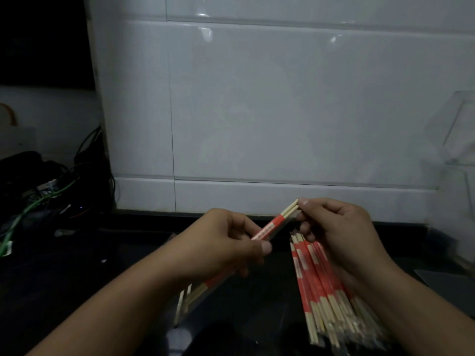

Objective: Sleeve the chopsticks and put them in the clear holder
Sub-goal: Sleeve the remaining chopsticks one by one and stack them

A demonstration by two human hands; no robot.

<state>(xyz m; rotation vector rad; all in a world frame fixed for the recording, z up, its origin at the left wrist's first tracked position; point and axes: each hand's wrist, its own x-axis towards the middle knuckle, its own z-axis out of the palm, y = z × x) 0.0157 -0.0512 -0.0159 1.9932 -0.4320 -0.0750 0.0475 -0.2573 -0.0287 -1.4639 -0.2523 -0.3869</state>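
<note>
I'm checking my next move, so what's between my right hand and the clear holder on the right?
In the head view, nothing: only white wall tile and dark counter separate the right hand, gripping the chopstick pair, from the clear holder.

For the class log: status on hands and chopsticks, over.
Left hand grips sleeve. Right hand pinches chopsticks, partly sleeved. Holder right, nothing blocking.

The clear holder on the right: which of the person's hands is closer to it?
Right. The right hand pinches the chopstick tips just left of and below the clear holder, while the left hand grips the red sleeve farther left.
</note>
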